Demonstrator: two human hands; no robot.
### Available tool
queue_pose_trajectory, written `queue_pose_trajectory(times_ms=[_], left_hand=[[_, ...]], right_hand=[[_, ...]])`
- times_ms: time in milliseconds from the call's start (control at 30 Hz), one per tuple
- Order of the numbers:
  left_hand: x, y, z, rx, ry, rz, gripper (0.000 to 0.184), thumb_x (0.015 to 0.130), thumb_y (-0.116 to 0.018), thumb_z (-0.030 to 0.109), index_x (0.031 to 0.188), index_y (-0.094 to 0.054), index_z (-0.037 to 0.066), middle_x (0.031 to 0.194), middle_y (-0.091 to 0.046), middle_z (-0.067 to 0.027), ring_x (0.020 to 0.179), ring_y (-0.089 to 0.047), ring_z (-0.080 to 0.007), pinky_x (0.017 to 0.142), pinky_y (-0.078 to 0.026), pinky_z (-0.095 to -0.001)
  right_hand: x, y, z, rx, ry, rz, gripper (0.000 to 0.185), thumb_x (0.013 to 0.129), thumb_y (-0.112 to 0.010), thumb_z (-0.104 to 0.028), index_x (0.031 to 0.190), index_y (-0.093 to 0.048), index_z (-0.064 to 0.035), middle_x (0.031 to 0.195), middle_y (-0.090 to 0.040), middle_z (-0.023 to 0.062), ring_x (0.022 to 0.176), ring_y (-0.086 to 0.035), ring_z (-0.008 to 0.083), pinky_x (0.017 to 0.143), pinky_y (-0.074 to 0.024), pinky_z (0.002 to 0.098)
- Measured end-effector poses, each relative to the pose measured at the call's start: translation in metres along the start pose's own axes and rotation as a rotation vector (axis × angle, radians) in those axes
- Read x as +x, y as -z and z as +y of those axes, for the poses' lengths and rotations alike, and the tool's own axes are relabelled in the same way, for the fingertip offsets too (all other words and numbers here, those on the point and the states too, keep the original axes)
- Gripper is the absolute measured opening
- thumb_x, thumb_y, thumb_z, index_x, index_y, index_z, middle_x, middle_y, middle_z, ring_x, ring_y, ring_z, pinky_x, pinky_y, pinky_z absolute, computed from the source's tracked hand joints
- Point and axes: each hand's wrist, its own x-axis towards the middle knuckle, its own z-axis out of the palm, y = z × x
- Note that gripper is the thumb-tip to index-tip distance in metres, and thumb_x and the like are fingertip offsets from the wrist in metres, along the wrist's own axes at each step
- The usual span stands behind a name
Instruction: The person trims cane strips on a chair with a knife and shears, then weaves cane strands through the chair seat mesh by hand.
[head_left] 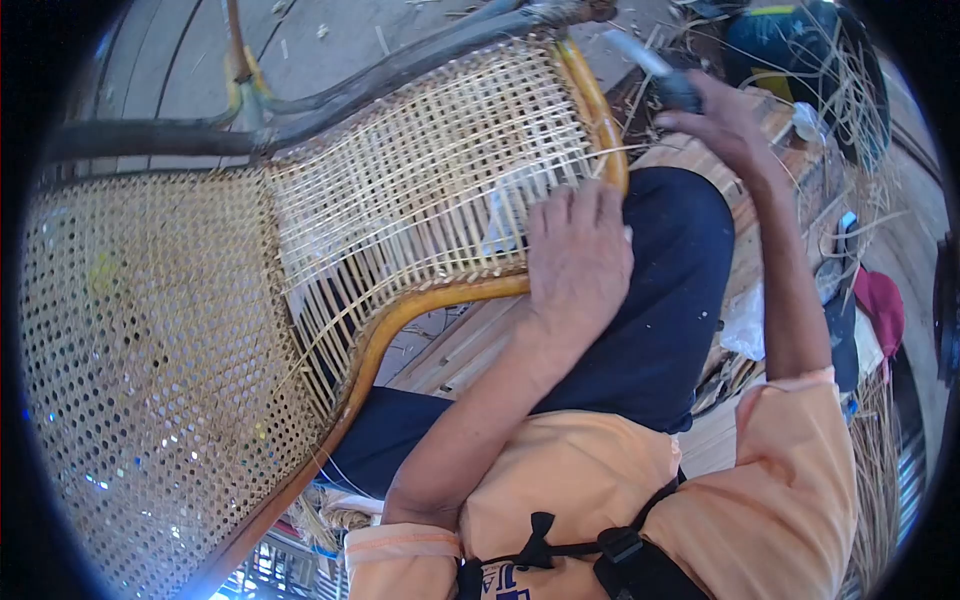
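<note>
A curved rattan chair frame with woven cane webbing point(430, 160) lies across the lap. My left hand point(580, 245) is at the corner of its yellow-brown rail point(470, 290), palm over the rail and fingers bent onto the weave. Its fingertips are partly hidden, and it looks closed on that edge. Just beyond the knuckles, a loose cane strand point(612, 152) sticks out past the side rail. My right hand point(725, 120) is raised to the right of the chair, wrapped around the dark handle of a knife point(680, 92). The pale blade points up and left and is slightly blurred.
A dark pole point(150, 140) runs along the chair's far side. Wooden planks point(440, 365) lie beneath the legs. Cane strips hang over a dark container point(820, 60) at upper right. A maroon cap point(880, 310) and a bundle of strips point(875, 470) are at far right.
</note>
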Motion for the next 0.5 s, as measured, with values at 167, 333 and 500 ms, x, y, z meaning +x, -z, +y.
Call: queue_pose_trajectory(times_ms=[167, 333, 500], left_hand=[[-0.056, 0.031, -0.013, -0.116, -0.085, -0.067, 0.040, 0.072, -0.066, 0.012, 0.109, -0.055, 0.002, 0.116, -0.051, -0.0126, 0.113, -0.045, -0.0324, 0.095, -0.037, -0.0449], [-0.104, 0.051, -0.044, -0.112, -0.072, -0.110, 0.035, 0.070, -0.066, 0.011, 0.104, -0.060, 0.004, 0.116, -0.053, -0.0106, 0.112, -0.047, -0.0309, 0.095, -0.038, -0.0454], [-0.121, 0.057, -0.080, -0.137, -0.043, -0.027, 0.038, 0.070, -0.065, 0.009, 0.107, -0.059, 0.005, 0.114, -0.053, -0.0114, 0.108, -0.047, -0.0308, 0.093, -0.038, -0.0461]], right_hand=[[-0.019, 0.030, -0.075, -0.120, -0.058, -0.246, 0.045, 0.082, -0.058, -0.044, 0.089, -0.057, 0.0001, 0.074, -0.057, 0.0111, 0.070, -0.056, 0.0260, 0.066, -0.0447, 0.0376], [-0.014, -0.007, -0.130, 0.028, 0.277, -0.696, 0.040, 0.085, -0.058, -0.037, 0.102, -0.059, -0.0010, 0.069, -0.059, 0.0118, 0.067, -0.058, 0.0274, 0.066, -0.0467, 0.0359], [0.012, -0.030, -0.184, -0.196, 0.199, -0.951, 0.045, 0.082, -0.060, -0.044, 0.101, -0.065, -0.0033, 0.080, -0.064, 0.0190, 0.075, -0.061, 0.0356, 0.068, -0.0485, 0.0384]])
